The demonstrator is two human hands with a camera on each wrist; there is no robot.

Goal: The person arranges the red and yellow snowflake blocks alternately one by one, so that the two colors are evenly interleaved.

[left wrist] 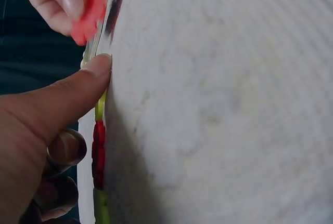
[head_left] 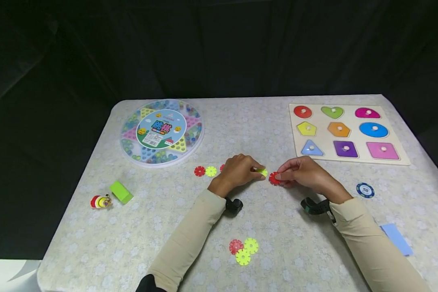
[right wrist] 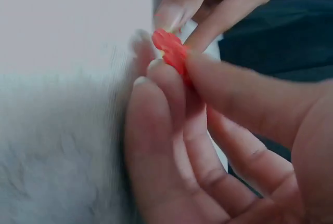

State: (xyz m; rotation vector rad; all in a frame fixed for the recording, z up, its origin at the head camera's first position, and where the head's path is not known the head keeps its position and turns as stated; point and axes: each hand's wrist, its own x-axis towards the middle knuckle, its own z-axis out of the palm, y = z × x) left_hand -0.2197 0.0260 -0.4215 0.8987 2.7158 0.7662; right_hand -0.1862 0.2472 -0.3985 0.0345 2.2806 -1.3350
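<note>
My left hand (head_left: 239,171) pinches a yellow-green notched plastic disc (head_left: 263,172) between thumb and forefinger, low over the table. Just to its right, my right hand (head_left: 306,172) grips a red notched disc (head_left: 274,178) by its edge, fingertips and thumb on either side. The right wrist view shows that red disc (right wrist: 173,51) close to the left fingers. A row of discs runs leftward: a red one (head_left: 199,171), a yellow-green one (head_left: 211,171), and another red one (head_left: 222,167) mostly hidden behind the left hand.
Nearer me lie a red disc (head_left: 235,246) and two yellow-green discs (head_left: 243,257). A Chinese checkers box (head_left: 193,152) and a shape puzzle board (head_left: 350,158) sit at the back. Around them are a green block (head_left: 121,192), small figure (head_left: 101,201), poker chip (head_left: 365,190) and blue card (head_left: 397,239).
</note>
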